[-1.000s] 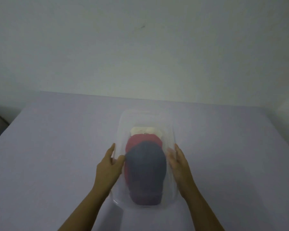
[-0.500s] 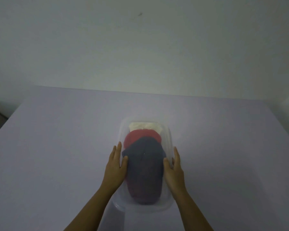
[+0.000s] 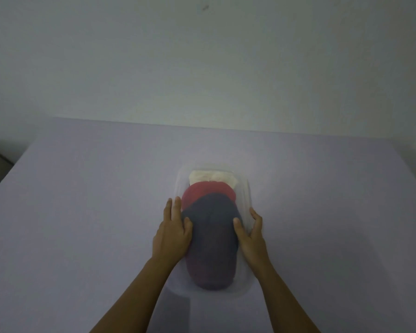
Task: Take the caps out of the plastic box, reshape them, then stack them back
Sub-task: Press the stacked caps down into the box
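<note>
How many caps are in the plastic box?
3. A dark blue cap lies on top nearest the person, a red cap peeks out behind it, and a cream cap sits at the far end of the plastic box. More may be hidden underneath.

A clear oblong plastic box (image 3: 247, 191) sits lengthwise on the lilac desk (image 3: 82, 212). Inside, three soft caps overlap: a dark blue cap (image 3: 211, 239) nearest and topmost, a red cap (image 3: 207, 192) behind it, and a cream cap (image 3: 211, 177) farthest.
</note>
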Demonstrator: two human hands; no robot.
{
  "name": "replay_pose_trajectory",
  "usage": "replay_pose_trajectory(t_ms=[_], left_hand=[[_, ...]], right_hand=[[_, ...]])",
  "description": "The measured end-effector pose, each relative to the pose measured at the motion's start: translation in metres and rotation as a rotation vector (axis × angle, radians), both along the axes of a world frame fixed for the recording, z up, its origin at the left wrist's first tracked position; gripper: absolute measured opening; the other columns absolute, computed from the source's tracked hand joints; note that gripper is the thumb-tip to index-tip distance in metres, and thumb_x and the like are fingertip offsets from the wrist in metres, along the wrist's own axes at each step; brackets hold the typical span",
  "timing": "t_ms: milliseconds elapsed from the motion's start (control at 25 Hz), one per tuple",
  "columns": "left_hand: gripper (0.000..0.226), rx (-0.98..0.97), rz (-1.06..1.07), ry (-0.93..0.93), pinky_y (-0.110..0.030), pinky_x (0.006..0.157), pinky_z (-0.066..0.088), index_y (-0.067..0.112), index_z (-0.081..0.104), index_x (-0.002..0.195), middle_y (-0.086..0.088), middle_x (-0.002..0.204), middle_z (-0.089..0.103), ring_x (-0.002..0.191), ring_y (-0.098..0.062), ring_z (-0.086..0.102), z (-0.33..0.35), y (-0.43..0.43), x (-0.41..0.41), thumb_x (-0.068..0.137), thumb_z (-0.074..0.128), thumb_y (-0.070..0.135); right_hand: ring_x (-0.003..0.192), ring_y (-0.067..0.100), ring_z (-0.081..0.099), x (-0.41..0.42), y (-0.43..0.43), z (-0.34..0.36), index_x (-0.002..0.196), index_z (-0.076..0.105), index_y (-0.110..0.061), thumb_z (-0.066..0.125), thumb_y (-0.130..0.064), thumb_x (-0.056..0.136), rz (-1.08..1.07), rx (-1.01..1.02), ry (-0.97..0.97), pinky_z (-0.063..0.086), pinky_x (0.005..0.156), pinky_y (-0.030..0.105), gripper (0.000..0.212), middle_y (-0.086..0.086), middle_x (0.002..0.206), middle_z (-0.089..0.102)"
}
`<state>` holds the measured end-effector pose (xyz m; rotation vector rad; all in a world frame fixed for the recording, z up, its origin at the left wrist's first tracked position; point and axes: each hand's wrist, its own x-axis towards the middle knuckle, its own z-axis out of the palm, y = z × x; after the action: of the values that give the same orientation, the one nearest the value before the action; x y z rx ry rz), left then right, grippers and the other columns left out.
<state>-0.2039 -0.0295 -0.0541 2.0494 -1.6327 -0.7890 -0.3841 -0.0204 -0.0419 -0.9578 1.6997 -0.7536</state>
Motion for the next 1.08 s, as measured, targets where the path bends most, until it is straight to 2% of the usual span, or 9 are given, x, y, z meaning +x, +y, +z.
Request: replay_pose_trajectory(t_ms=[120,320,440,600,680,760,800,920,1080], left_hand=[[0.057,0.000,-0.018,-0.022,-0.040,0.094,0.047,0.021,0.015,0.148,-0.003,0.158,0.013,0.126,-0.028,0.049,-0.002,-0.006,0.004,0.097,0.033,0.037],[0.058,0.031,-0.033,-0.077,-0.039,0.091,0.048,0.024,0.012,0.149,-0.002,0.159,0.012,0.123,-0.027,0.052,-0.005,-0.010,0.005,0.096,0.032,0.040],[0.056,0.043,-0.016,-0.072,-0.041,0.090,0.048,0.023,0.019,0.146,-0.001,0.156,0.020,0.118,-0.028,0.055,-0.004,-0.014,0.004,0.096,0.033,0.042],[0.031,-0.040,0.019,-0.178,-0.041,0.077,0.050,0.017,0.043,0.113,-0.005,0.137,0.045,0.103,-0.028,0.057,-0.002,-0.031,0.004,0.097,0.029,0.040],[0.023,-0.062,-0.023,-0.198,-0.044,0.086,0.050,0.012,0.044,0.106,-0.010,0.147,0.036,0.121,-0.031,0.047,-0.003,-0.045,0.004,0.097,0.031,0.029],[0.035,-0.042,-0.114,-0.192,-0.044,0.108,0.035,0.006,0.039,0.126,-0.011,0.158,0.014,0.142,-0.030,0.022,-0.006,-0.054,0.005,0.095,0.033,0.021],[0.049,-0.016,-0.161,-0.203,-0.043,0.114,0.023,0.007,0.027,0.140,-0.010,0.159,0.004,0.146,-0.028,0.009,-0.007,-0.058,0.005,0.093,0.032,0.020],[0.066,-0.005,-0.217,-0.308,-0.040,0.118,0.002,0.010,0.001,0.149,-0.009,0.159,-0.009,0.146,-0.025,-0.010,-0.008,-0.061,0.005,0.091,0.030,0.021],[0.071,0.010,-0.227,-0.343,-0.038,0.117,-0.003,0.006,0.000,0.148,-0.012,0.158,-0.010,0.145,-0.026,-0.013,-0.004,-0.065,0.000,0.088,0.035,0.020]], right_hand=[[0.127,0.033,0.045,0.001,-0.004,-0.002,0.144,0.013,-0.038,0.052,-0.053,0.085,0.024,0.038,0.067,0.039,0.105,0.048,0.072,0.007,0.147,0.039],[0.128,0.035,0.044,0.004,-0.013,-0.002,0.146,0.010,-0.035,0.042,-0.054,0.090,0.034,0.068,0.165,0.036,0.107,0.046,0.067,0.009,0.145,0.042],[0.124,0.036,0.048,0.005,-0.011,0.001,0.147,0.002,-0.037,0.040,-0.049,0.093,0.073,0.029,0.236,0.038,0.103,0.042,0.067,0.010,0.144,0.044],[0.120,0.035,0.051,0.005,-0.010,-0.001,0.146,0.001,-0.037,0.038,-0.045,0.095,0.099,-0.022,0.290,0.040,0.100,0.040,0.063,0.011,0.140,0.048],[0.117,0.035,0.053,0.004,-0.011,-0.003,0.146,0.002,-0.037,0.038,-0.045,0.095,0.102,-0.028,0.300,0.041,0.098,0.039,0.063,0.012,0.136,0.052],[0.117,0.035,0.053,0.005,-0.011,-0.006,0.146,0.003,-0.037,0.038,-0.045,0.095,0.096,-0.031,0.288,0.042,0.097,0.039,0.063,0.012,0.135,0.053],[0.119,0.034,0.052,0.006,-0.011,-0.008,0.147,0.003,-0.037,0.037,-0.046,0.095,0.099,-0.036,0.297,0.042,0.098,0.039,0.063,0.011,0.138,0.050],[0.137,0.029,0.033,0.002,-0.015,-0.015,0.147,0.004,-0.030,0.035,-0.046,0.092,0.157,-0.156,0.557,0.035,0.106,0.044,0.065,0.005,0.156,0.018],[0.146,0.020,0.000,0.000,-0.051,-0.013,0.148,0.001,-0.013,0.030,-0.029,0.080,0.368,-0.346,0.645,0.006,0.117,0.040,0.075,0.002,0.158,-0.005]])
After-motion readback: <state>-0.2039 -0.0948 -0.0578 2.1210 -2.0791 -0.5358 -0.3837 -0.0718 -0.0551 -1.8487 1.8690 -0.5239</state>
